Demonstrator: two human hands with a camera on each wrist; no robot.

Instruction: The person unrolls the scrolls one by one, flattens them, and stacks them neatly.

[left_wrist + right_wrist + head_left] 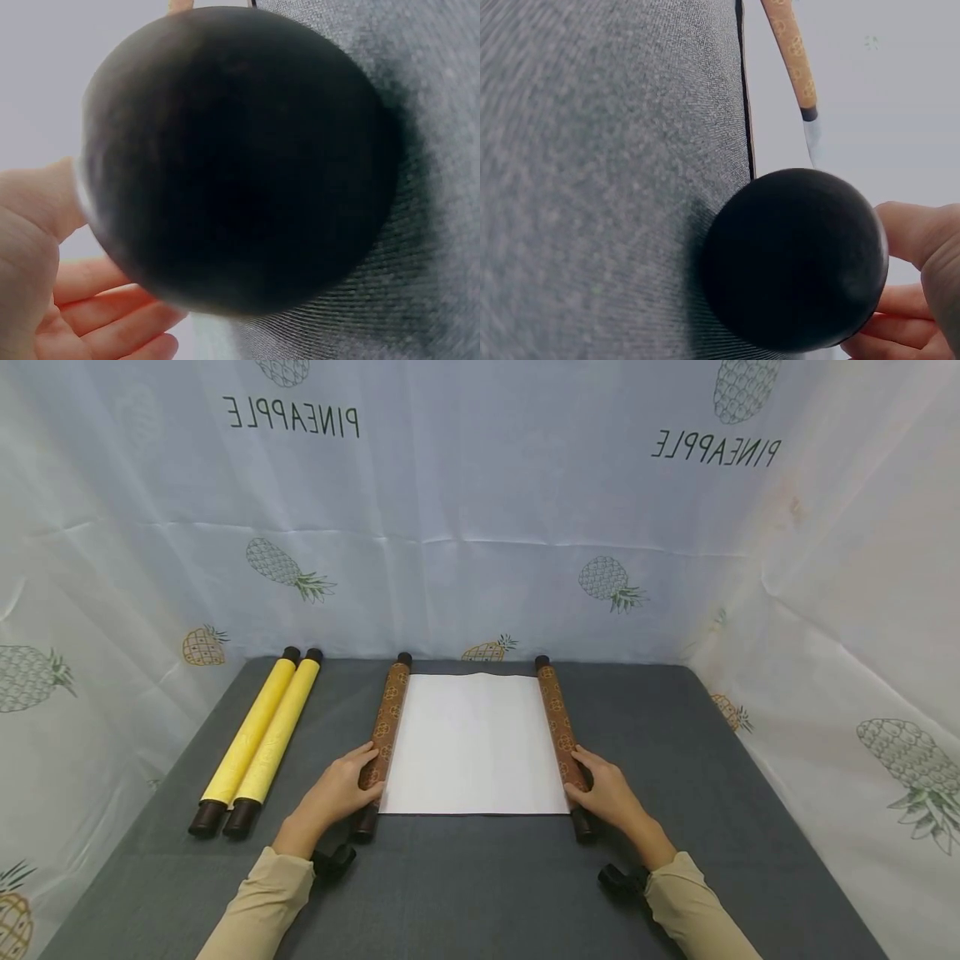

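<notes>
A hanging scroll lies partly unrolled on the dark grey table, its blank white sheet (476, 743) facing up between two brown patterned rolls. My left hand (339, 791) grips the left roll (392, 706) near its front end, thumb and fingers around its outer side. Likewise, my right hand (611, 795) holds the right roll (556, 708) close to its front end. A round black end knob (240, 165) fills most of the left wrist view and hides part of the fingers. The other dark knob (799, 262) shows beside the thumb in the right wrist view.
Two yellow rolled scrolls, an outer one (251, 735) and an inner one (288, 727), lie side by side at the table's left. Behind the grey tabletop (480, 893) hangs a white curtain (465, 485) with pineapple prints, which also encloses both sides.
</notes>
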